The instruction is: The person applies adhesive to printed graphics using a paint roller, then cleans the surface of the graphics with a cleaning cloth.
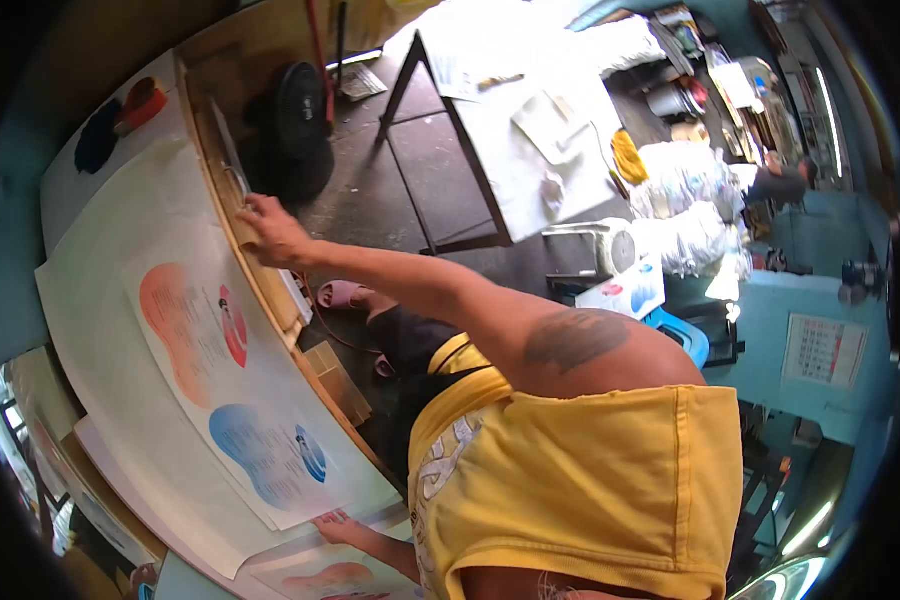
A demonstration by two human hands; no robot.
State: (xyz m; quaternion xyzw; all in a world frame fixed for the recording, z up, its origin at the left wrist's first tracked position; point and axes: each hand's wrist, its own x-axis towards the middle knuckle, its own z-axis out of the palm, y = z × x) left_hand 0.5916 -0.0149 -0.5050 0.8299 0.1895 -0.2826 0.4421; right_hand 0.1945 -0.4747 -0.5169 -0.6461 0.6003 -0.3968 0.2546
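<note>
The white paper sheet printed with orange and blue rounded shapes lay on a larger plain pale sheet covering the white desk. The left hand was at the printed sheet's edge, fingers slightly parted; whether they gripped it could not be told. The right hand was at the desk's wooden edge, fingers curled beside a thin metal strip; their grip was unclear. Another printed sheet lay near the left hand. Beyond the wooden edge stood a round black fan.
</note>
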